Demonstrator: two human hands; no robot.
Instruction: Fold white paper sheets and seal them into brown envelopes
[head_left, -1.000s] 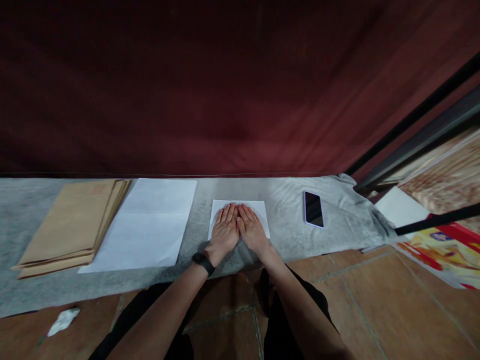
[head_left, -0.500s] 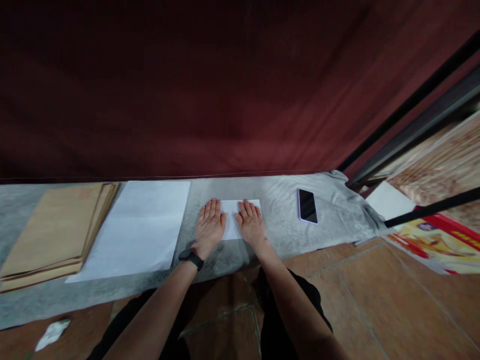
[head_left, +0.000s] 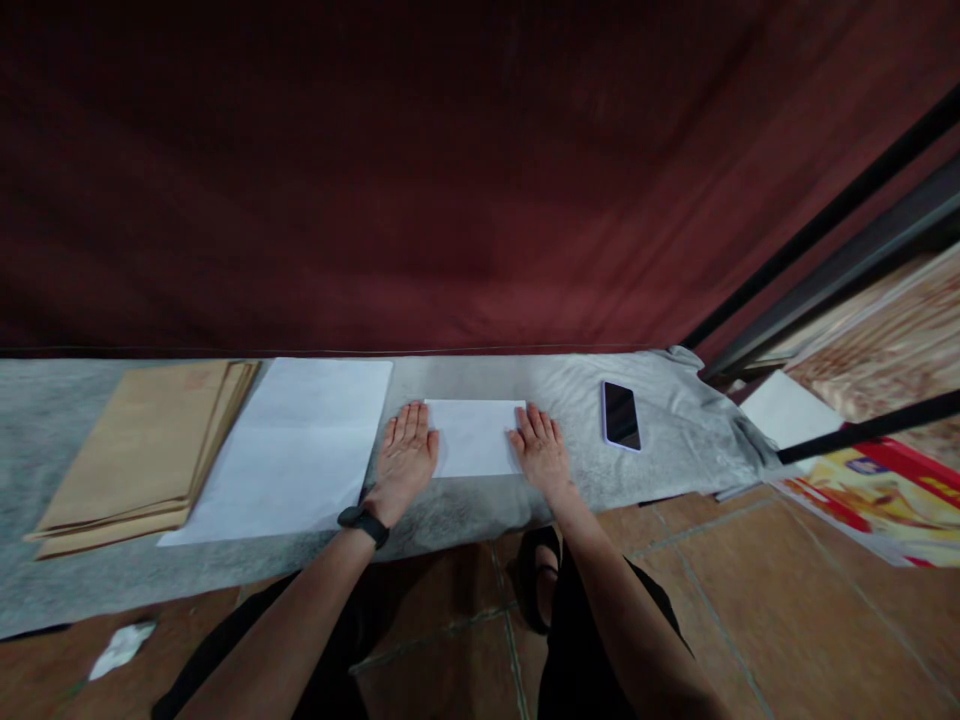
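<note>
White and flat, the small paper sheet (head_left: 478, 438) lies on the grey cloth (head_left: 577, 380) right in front of the person, squared between two palms-down hands. It looks smoothed out, perhaps folded down to that size; from where I stand I can't tell whether any creasing is left to do. Neither hand grips anything: the left hand (head_left: 407, 455) lies spread at the sheet's left edge, thumb against it, and the right hand (head_left: 543, 450) rests with its thumb over the right edge, fingers loosely parted. Further left, a large white sheet (head_left: 300, 440) lies open beside stacked brown paper envelopes (head_left: 146, 440). Off to the right sits a phone (head_left: 621, 415), and behind everything hangs a dark red curtain (head_left: 450, 200).
</note>
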